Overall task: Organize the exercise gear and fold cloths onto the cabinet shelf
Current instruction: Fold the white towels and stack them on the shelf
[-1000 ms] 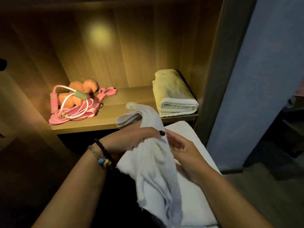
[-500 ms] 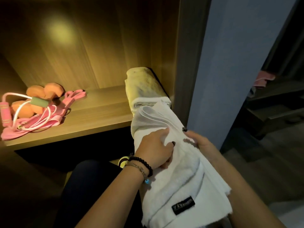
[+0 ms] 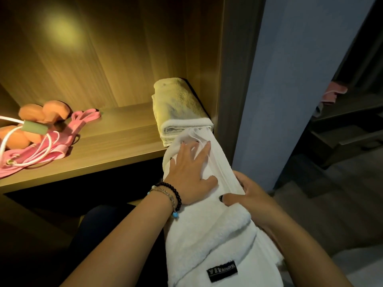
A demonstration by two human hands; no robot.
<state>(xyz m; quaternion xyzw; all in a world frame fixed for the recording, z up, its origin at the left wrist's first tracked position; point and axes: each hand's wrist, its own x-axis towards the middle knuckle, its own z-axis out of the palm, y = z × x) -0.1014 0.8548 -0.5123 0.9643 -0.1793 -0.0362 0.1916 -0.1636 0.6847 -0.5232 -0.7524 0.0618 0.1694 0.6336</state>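
The left hand [image 3: 190,172] lies flat with straight fingers on the white towel [image 3: 209,224], smoothing the fold; the right hand [image 3: 246,195] grips its edge at 3 o'clock to keep it steady; the towel lies on the lap, its far end touching the folded towel [image 3: 180,112] on the cabinet shelf [image 3: 116,146].

Left hand [image 3: 191,172] lies flat, fingers spread; right hand [image 3: 246,200] curled

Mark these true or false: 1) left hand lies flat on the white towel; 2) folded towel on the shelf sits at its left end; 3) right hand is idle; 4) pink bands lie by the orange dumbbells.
1) True: the left hand, fingers spread, presses the white towel.
2) False: the folded towel sits at the right end of the shelf.
3) False: the right hand grips the white towel's edge.
4) True: the pink bands lie beside the orange dumbbells.
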